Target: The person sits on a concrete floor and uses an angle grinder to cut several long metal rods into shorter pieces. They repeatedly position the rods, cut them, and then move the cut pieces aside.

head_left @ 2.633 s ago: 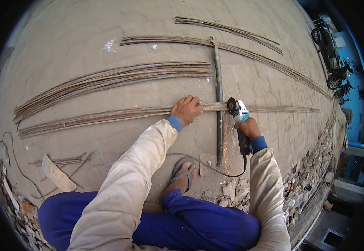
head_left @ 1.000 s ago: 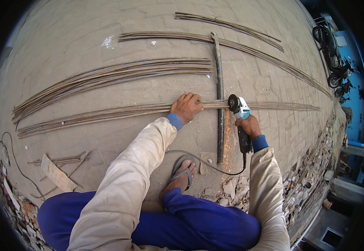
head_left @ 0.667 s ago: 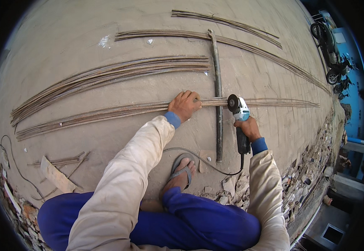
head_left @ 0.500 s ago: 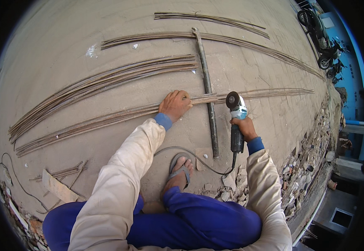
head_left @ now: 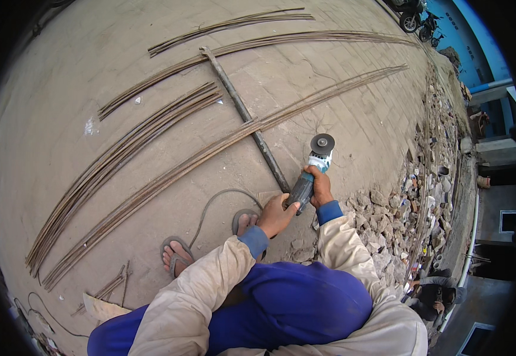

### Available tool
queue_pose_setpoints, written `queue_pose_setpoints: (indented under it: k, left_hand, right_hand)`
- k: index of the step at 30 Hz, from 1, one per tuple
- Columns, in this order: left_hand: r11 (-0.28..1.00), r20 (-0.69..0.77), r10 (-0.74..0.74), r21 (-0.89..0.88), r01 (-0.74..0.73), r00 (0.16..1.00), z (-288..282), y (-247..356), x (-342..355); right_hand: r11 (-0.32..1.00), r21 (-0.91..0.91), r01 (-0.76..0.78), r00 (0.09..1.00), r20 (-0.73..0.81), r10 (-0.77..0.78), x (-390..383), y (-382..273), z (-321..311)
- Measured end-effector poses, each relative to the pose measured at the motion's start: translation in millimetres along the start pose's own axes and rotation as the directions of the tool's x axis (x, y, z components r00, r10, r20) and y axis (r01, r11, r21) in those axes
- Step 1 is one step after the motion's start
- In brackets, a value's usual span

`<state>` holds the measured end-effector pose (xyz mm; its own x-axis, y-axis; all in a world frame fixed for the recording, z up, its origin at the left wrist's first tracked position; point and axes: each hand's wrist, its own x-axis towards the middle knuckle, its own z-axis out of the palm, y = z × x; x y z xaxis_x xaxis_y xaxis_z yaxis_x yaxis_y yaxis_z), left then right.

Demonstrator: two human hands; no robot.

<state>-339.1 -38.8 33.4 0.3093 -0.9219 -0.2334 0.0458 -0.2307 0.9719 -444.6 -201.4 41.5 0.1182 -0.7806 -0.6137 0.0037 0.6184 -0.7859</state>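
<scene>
An angle grinder point(head_left: 301, 188) with a dark disc and a teal-and-white head is held over the ground, its disc pointing away from me. My right hand point(head_left: 322, 190) is wrapped round its body just behind the head. The fingers of my left hand point(head_left: 277, 216) close on the dark rear end of the same tool. Beyond the hands a bundle of thin ribbed steel bars point(head_left: 192, 155) lies across a long metal pipe point(head_left: 241, 108). The grinder is apart from the bars. A dark cable point(head_left: 203, 215) curves over the ground by my feet.
Several more rebar bundles point(head_left: 128, 160) lie at left and far. Broken rubble point(head_left: 382, 222) lines the right side, where another person point(head_left: 438, 296) is seen low down. Short bar offcuts point(head_left: 111, 283) and a flat board point(head_left: 101, 307) lie near left. Motorbikes point(head_left: 411, 18) stand far right.
My left hand has let go of the bars and moved onto the grinder's rear end. The grinder has tilted and come slightly left. The view has turned; both sandalled feet now show.
</scene>
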Motion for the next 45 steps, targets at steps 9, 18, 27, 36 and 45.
queue_pose_setpoints:
  k: [9,18,27,36,45]
  left_hand:
    - [0.966,-0.01,-0.141,0.215,0.14,0.99,4,-17,-26]
    - [0.936,0.349,-0.267,-0.127,0.328,0.898,6,-21,-19]
    - [0.201,0.777,0.551,0.233,-0.951,0.306,-88,185,-46]
    - [0.072,0.964,0.053,0.258,-0.963,0.262,-67,327,-136]
    - [0.184,0.766,-0.184,0.642,-0.744,0.616,-104,365,-160]
  right_hand:
    - [0.992,0.124,0.009,0.986,-0.169,0.012,-4,46,-19]
    - [0.97,0.229,-0.086,0.996,-0.018,0.093,-2,30,-51]
    - [0.831,0.54,-0.134,0.991,0.06,0.121,39,26,-117]
    - [0.926,0.315,-0.208,0.976,0.01,0.216,32,32,-148]
    - [0.569,-0.763,-0.306,0.947,-0.186,0.26,-13,-6,-115]
